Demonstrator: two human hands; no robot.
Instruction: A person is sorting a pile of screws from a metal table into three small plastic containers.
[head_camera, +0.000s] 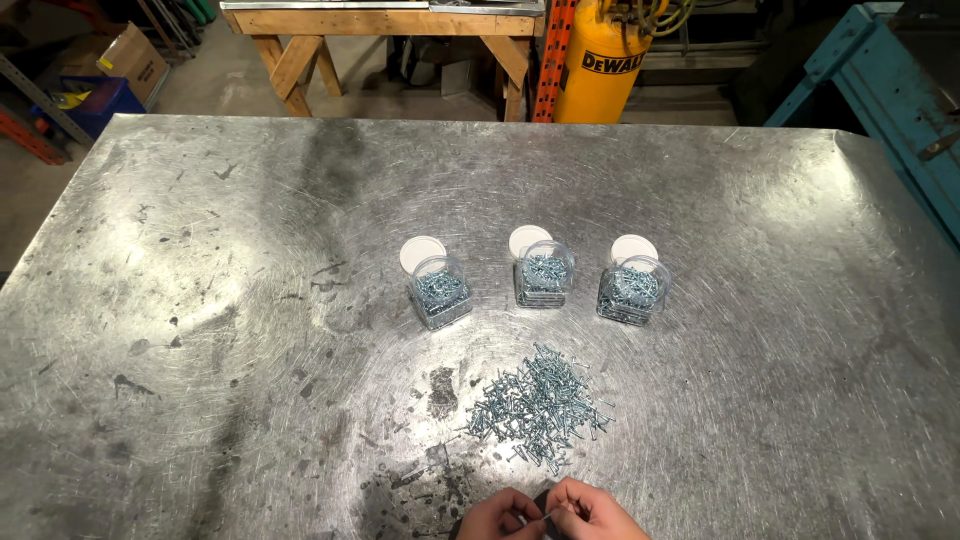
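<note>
One screw (547, 514) is pinched between left hand (498, 517) and right hand (588, 512), both grips narrow, near the loose screw pile (537, 408) on the scratched metal bench (200, 300).

Three clear jars (544, 275) of screws, three white lids (526, 240), one loose screw pile (538, 407), two hands (545, 514).

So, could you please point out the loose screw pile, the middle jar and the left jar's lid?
Screw pile (538, 408), head view, middle of the heap.
Middle jar (543, 274), head view, its screw-filled opening.
Left jar's lid (420, 252), head view, white top face.
</note>
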